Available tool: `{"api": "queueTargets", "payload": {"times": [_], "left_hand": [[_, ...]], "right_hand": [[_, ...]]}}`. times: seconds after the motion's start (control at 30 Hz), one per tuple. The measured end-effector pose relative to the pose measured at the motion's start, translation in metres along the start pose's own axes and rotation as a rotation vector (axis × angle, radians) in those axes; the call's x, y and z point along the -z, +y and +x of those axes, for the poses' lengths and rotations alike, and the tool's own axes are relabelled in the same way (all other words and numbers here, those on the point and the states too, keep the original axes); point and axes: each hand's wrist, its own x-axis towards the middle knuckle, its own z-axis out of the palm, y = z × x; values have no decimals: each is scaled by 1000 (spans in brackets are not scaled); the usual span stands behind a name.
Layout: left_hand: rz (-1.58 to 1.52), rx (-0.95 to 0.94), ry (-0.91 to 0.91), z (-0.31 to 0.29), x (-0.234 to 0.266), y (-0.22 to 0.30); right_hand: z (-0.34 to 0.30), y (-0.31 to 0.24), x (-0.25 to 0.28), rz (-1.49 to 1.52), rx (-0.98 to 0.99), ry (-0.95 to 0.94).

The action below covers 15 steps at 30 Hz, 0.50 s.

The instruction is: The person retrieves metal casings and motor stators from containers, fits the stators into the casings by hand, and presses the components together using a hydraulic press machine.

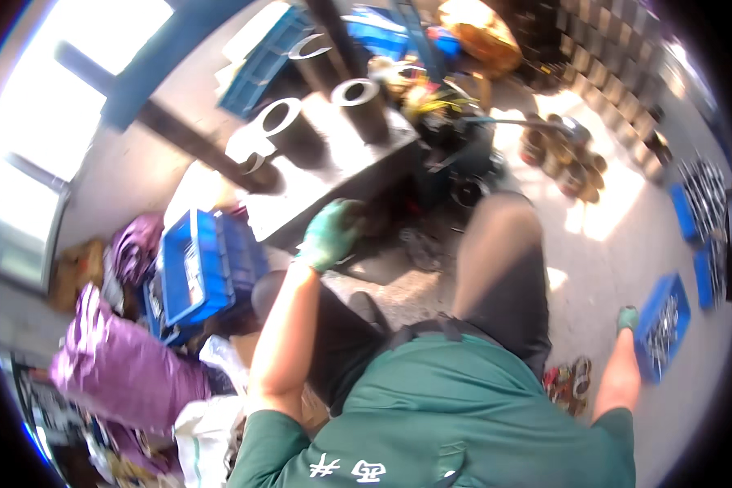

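Observation:
My left hand, in a green glove with dark fingertips, hangs at the front edge of a pale metal machine table. Its fingers look curled in, and I cannot make out what they hold, if anything. Out to the right, my right hand, also green-gloved, is beside the near-left rim of a blue plastic bin. Small shiny metal parts lie in that bin. The right fingers are too small and blurred to read. Thick hollow metal cylinders stand upright on the table.
More blue bins with metal rods stand at the far right. Round metal pieces sit on the sunlit floor ahead. Stacked blue crates and purple sacks crowd the left. A dark machine stands beyond my knees.

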Motion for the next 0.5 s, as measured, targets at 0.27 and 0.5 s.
{"api": "queueTargets", "payload": {"times": [0.27,0.5], "left_hand": [[88,-52,769,-99,96,1],[301,413,1288,-324,180,-1]], "right_hand": [[44,-561,19,273,1109,-750],[-216,-831,83,-257,2430,-407]]}}
